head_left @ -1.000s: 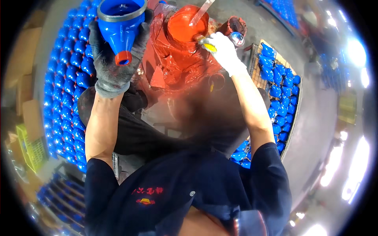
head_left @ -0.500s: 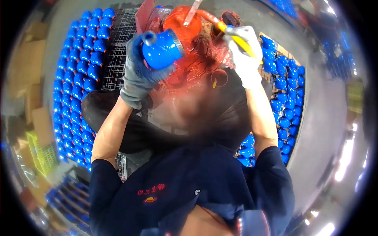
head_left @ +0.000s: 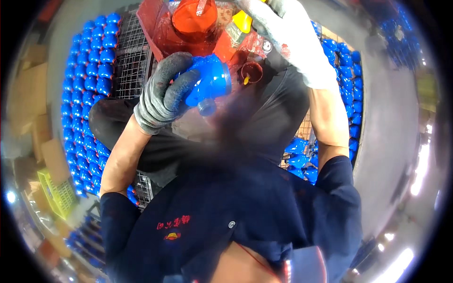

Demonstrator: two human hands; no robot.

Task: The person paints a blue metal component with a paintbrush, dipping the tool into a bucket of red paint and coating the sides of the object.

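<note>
A glossy blue, roughly cylindrical metal part (head_left: 213, 81) with a short round stub is in my left hand (head_left: 166, 89). That hand wears a grey glove with blue stains, and its fingers are wrapped round the part. My right hand (head_left: 288, 35), in a white glove with a red spot, grips a paintbrush (head_left: 241, 21) by its yellow handle. Red-coated bristles point down and left, right by the upper rim of the blue part; whether they touch it I cannot tell. Beyond the hands stands a red paint pot (head_left: 188, 20) with a flat stick in it.
Red-smeared surfaces surround the pot. A small red cup-like piece (head_left: 251, 72) lies near my knee. Rows of blue parts (head_left: 89, 85) fill a rack at left, beside wire mesh (head_left: 132, 47); more blue parts (head_left: 347, 82) stand at right. Cardboard boxes (head_left: 55, 158) and a yellow-green crate (head_left: 55, 191) are far left.
The blue part has turned, its stub swinging from upper left to the bottom. My right hand has brought the brush from the pot side down to the part's rim. The view has shifted slightly.
</note>
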